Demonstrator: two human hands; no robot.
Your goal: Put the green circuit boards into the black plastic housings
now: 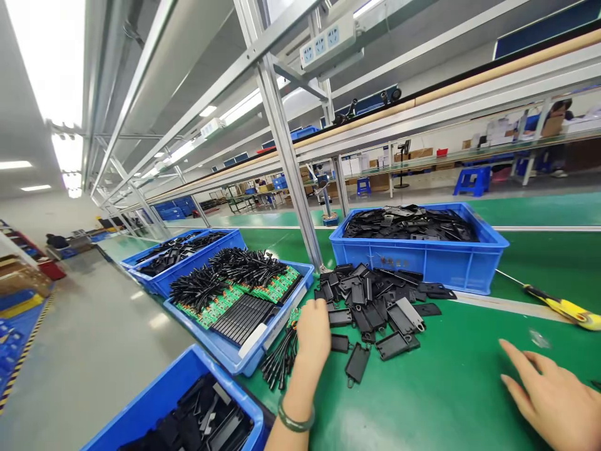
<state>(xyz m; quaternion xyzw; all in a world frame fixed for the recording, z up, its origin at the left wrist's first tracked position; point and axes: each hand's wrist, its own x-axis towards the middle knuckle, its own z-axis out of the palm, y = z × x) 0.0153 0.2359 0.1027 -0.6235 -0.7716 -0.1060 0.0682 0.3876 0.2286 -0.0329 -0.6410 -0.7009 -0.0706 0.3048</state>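
Note:
My left hand (313, 332), with a green bangle at the wrist, reaches between a bundle of black cables with green circuit boards (282, 354) and a loose pile of black plastic cases (364, 297). Its fingers are curled, their tips turned away from me, so whatever they pinch is hidden. Over the green mat at the right, my right hand (549, 385) is open and holds nothing, thumb and fingers apart. Left of my left hand, a blue tray (305, 275) carries rows of circuit boards with black cables (244, 269) beside flat black strips.
Behind the pile stands a blue bin (413, 254) full of black plastic parts. Another blue bin (183, 369) is at the lower left. A yellow-and-black screwdriver (563, 307) lies at the right. A metal post (288, 144) rises behind the tray.

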